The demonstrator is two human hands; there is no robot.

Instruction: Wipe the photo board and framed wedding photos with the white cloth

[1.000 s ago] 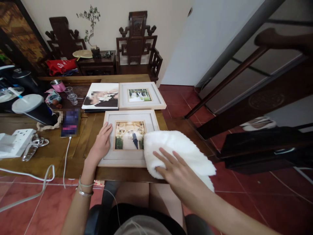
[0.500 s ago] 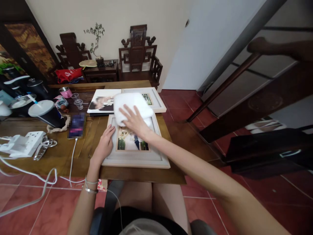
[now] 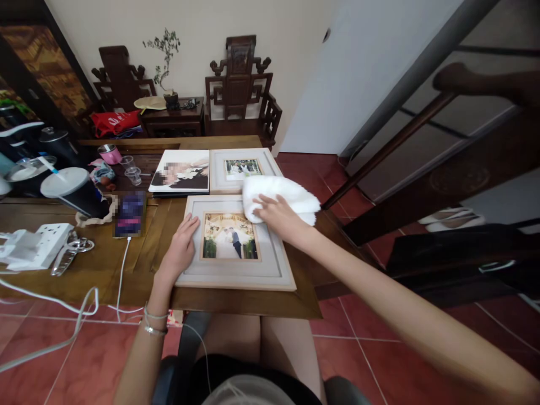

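Observation:
A light wooden picture frame (image 3: 234,281) with a wedding photo lies flat at the near edge of the table. My left hand (image 3: 181,247) rests on its left side, fingers stretched out along the border. At the frame's upper right corner, my right hand (image 3: 276,216) holds a folded white towel (image 3: 291,194), fingers curled into its near side. Part of the towel reaches past the frame's right edge. Behind lies a second picture frame (image 3: 219,169) with a smaller photo, its near right part covered by the towel. Beside it is a photo book (image 3: 181,180).
Left on the wooden table (image 3: 147,275) are a phone (image 3: 129,215) on a charging cable, a power strip (image 3: 44,247), a clear hair claw (image 3: 71,253) and a dark lidded cup (image 3: 76,191) with a straw. Carved chairs (image 3: 240,84) stand behind; a wooden chair arm rises at right.
My right hand has moved right with the towel, from the middle top of the near frame to its upper right corner. Both photos now show more fully. My left hand stays in place.

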